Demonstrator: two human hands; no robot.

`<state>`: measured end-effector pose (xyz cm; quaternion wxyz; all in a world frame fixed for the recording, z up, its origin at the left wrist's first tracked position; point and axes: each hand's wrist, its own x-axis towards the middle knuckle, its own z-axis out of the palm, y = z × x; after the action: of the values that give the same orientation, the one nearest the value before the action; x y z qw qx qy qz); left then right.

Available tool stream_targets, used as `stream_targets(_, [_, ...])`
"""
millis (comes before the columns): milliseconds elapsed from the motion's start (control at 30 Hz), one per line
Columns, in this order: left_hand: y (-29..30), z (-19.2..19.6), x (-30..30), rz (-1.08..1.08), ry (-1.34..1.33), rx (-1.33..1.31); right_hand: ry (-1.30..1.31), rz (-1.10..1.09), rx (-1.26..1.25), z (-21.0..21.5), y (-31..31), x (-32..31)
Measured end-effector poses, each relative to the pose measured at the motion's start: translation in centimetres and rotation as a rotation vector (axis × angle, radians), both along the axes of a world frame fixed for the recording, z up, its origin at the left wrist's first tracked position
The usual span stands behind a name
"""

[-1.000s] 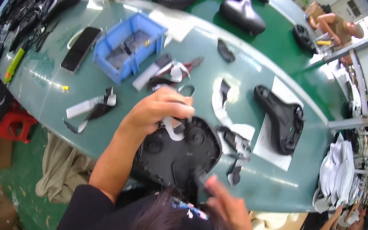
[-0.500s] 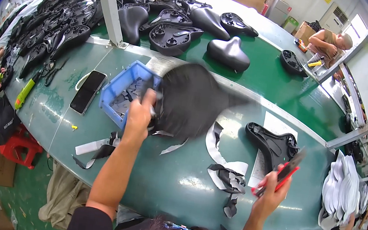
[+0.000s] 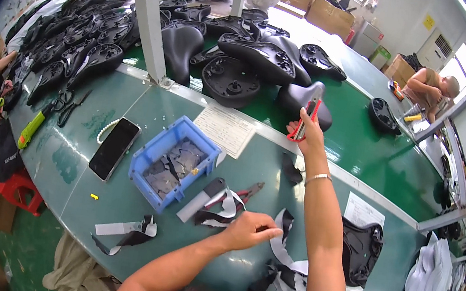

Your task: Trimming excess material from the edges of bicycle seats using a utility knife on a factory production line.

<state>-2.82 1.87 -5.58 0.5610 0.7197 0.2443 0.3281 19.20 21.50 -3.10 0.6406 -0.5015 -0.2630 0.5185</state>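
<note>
My right hand (image 3: pixel 309 133) reaches across to the far edge of the green table, closed around a red-handled hand tool (image 3: pixel 307 119) held upright; its exact kind is unclear. Just behind it sits a smooth dark bicycle saddle (image 3: pixel 322 114). Nearer to me, my left hand (image 3: pixel 248 231) hovers over the table, fingers curled, with nothing seen in them. Beside it lie red-handled pliers (image 3: pixel 247 195) and a black-and-white trimmed strip (image 3: pixel 283 236). More curled scraps (image 3: pixel 285 284) lie under my right forearm. An upturned saddle (image 3: pixel 361 253) rests right of that forearm.
A blue bin (image 3: pixel 141 183) of grey scraps stands left of centre, beside a phone (image 3: pixel 115 148). Scissors (image 3: pixel 71 106) and a yellow-green cutter (image 3: pixel 35 126) lie farther left. Many saddles (image 3: pixel 232 80) crowd the far bench around a white post (image 3: pixel 149 20). Other people sit around.
The saddle in my left hand has left it, and that hand has come back toward me. My right hand has swung far and left with the red-handled tool. Pliers by the bin are now uncovered.
</note>
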Motion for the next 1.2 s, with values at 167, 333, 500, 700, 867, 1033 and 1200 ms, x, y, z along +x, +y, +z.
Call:
stream_targets(167, [0.3, -0.4, 0.4, -0.074, -0.043, -0.11, 0.019, -0.541, 0.187, 0.8, 0.5, 1.5])
stream_targets(333, [1.0, -1.6, 0.0, 0.085, -0.392, -0.454, -0.653, -0.031, 0.087, 7.7, -15.7, -0.8])
stream_targets(500, [2.5, -0.5, -1.2, -0.015, -0.552, -0.978, -1.823, 0.544, 0.381, 10.3, -32.2, -7.6])
stream_targets(700, [-0.3, 2.8, -4.0, -0.069, -0.106, -0.851, -1.159, 0.505, 0.181, 6.0, -42.3, -6.0])
stream_targets(867, [-1.7, 6.4, -4.8, 0.005, 0.009, -0.642, -1.243, -0.047, 0.146, 4.9, -44.1, -4.2])
stream_targets(1033, [-1.6, 10.4, -2.1, -0.043, 0.277, -0.419, -1.706, 0.342, 0.299, 7.6, -40.6, -1.9])
stream_targets(1200, [-0.3, 8.9, -2.0, -0.035, 0.401, -0.201, -1.689, 0.586, -0.037, 5.4, -42.9, -1.8])
